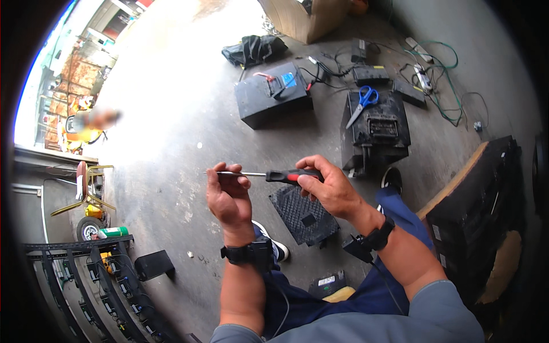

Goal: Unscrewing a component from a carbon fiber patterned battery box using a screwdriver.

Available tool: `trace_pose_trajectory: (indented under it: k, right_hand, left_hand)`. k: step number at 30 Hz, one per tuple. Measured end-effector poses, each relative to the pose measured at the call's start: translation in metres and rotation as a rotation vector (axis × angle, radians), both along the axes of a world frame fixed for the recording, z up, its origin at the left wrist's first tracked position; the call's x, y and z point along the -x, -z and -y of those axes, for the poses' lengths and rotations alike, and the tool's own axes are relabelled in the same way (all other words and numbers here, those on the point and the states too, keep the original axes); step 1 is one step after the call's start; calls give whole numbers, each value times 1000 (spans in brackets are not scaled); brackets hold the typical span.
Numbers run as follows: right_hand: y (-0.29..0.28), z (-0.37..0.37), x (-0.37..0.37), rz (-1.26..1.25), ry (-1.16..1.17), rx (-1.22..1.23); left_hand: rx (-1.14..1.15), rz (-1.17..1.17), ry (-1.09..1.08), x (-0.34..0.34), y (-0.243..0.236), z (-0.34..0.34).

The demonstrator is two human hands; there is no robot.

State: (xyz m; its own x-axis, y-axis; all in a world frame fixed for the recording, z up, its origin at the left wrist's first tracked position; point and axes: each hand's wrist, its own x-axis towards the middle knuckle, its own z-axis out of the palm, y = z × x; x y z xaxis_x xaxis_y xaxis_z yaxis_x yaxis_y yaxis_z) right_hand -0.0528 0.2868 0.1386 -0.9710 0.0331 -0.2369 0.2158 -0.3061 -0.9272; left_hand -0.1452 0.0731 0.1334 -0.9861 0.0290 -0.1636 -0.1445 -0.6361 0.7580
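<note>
My right hand (329,188) grips the black and red handle of a screwdriver (280,175), held level in front of me. The metal shaft points left, and my left hand (229,197) pinches it near its tip between thumb and fingers. Below the hands lies a black textured plate (306,217) on the floor. Just beyond my right hand stands a black box (377,134) with a handle, and blue-handled scissors (362,104) rest on its top. Both wrists wear black straps with small devices.
A second black box (271,94) with cables stands farther off, near a black bag (254,50) and a cardboard box (306,20). Power adapters (370,75) and tangled cords lie at the far right. A black rack (86,246) fills the lower left; a large black case (474,211) is at right.
</note>
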Motion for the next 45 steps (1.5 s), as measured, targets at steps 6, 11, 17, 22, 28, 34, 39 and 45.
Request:
trace_pose_trajectory:
  k: [6,11,17,22,28,34,39,45]
  right_hand:
    - [5,-1,-6,-67,-11,-122]
    - [2,1,-4,-59,0,-93]
    - [12,-1,-2,-2,-43,75]
    - [8,2,-1,-8,-87,61]
    - [12,1,-1,27,-16,67]
    - [17,-1,0,1,-108,54]
    - [14,7,1,-175,-76,-247]
    - [9,0,-2,44,-164,47]
  left_hand:
    - [-4,46,-39,-1,1,-1]
    - [-10,-22,-39,-1,4,4]
    - [-71,-55,3,2,11,11]
    - [-112,-27,-26,2,13,13]
    - [-115,-23,-16,-1,8,6]
    - [-89,-20,-28,1,16,11]
    - [-90,10,-69,1,15,9]
    - [-89,0,-47,2,19,8]
